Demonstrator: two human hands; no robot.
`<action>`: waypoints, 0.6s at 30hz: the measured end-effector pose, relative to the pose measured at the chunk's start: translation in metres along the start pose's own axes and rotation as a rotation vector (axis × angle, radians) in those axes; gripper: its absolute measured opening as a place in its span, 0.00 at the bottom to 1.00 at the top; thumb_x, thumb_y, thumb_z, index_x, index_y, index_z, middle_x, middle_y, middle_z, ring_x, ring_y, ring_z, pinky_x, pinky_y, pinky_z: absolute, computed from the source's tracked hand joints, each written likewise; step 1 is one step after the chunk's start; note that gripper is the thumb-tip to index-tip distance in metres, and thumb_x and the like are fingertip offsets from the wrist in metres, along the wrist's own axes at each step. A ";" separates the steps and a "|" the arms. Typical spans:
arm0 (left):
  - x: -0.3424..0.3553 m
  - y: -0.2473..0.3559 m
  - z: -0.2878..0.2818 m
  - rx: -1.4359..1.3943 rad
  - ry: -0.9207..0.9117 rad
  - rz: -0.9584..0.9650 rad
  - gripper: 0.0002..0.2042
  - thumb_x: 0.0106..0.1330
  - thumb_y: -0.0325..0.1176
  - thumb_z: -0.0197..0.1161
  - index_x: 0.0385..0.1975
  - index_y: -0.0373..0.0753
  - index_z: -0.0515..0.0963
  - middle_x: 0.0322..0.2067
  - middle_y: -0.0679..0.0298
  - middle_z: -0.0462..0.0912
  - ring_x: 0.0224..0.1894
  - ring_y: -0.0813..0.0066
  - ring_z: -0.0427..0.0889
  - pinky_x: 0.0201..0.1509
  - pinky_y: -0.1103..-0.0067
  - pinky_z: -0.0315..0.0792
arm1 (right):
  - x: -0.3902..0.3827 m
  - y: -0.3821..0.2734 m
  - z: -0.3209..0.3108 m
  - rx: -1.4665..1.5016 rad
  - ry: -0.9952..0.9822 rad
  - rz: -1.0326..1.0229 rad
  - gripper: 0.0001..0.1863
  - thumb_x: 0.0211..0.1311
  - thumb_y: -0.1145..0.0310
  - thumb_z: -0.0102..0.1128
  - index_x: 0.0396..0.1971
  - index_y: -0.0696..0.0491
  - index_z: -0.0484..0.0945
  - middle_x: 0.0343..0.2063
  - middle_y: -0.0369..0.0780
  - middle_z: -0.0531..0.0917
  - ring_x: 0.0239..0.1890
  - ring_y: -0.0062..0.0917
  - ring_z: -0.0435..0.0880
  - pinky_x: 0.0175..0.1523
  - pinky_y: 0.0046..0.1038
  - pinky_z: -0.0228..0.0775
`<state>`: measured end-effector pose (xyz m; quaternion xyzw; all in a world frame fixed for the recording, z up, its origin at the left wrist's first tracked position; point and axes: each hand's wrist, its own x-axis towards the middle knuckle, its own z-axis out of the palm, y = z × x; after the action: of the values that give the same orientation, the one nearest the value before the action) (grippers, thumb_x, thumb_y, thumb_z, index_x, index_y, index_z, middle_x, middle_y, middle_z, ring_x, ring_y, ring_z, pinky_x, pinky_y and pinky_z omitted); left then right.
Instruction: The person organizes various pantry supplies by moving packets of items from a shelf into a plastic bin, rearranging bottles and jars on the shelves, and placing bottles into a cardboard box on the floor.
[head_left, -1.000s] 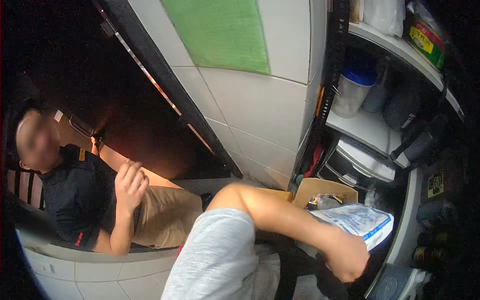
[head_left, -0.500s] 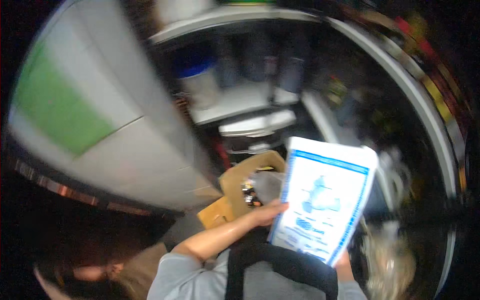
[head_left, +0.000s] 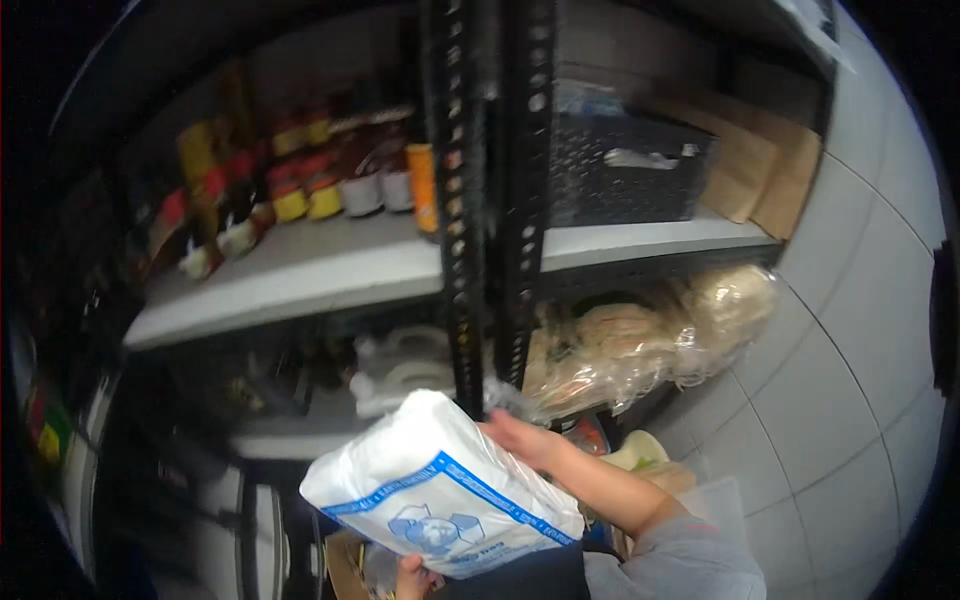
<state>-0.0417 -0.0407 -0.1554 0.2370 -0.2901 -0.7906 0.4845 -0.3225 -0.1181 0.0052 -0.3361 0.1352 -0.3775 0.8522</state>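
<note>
A white plastic-wrapped package (head_left: 500, 480) with blue print and blue border bands lies tilted in front of my body. My left hand (head_left: 415, 577) is closed on its lower edge, thumb on the printed face and the other fingers mostly hidden underneath. By the package's far right edge is my right hand (head_left: 525, 440), its fingers stretched out and somewhat blurred. Whether that hand touches the wrap is hard to tell.
Black perforated posts (head_left: 465, 200) stand straight ahead. On a white shelf (head_left: 300, 285) are jars (head_left: 325, 195) and a black crate (head_left: 630, 170). Clear-wrapped pale goods (head_left: 640, 345) lie below. A tiled wall (head_left: 850, 330) borders the right; a cardboard box (head_left: 345, 565) stands low.
My view has swung right toward the jar shelf and tiled wall. The package has turned and tipped flatter. My right hand has moved from its lower corner up beside its far edge.
</note>
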 end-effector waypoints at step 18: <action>0.104 0.074 0.271 1.071 -1.006 0.212 0.49 0.46 0.42 0.73 0.63 0.29 0.47 0.56 0.45 0.63 0.60 0.59 0.64 0.62 0.72 0.59 | -0.196 0.068 0.003 -0.286 0.973 -1.267 0.48 0.34 0.49 0.72 0.59 0.52 0.61 0.54 0.38 0.71 0.55 0.34 0.70 0.60 0.38 0.63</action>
<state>-0.2165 -0.0998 0.0811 0.0210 -0.8441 -0.5029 0.1846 -0.4165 0.0603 -0.0434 -0.2524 0.3216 -0.8714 0.2711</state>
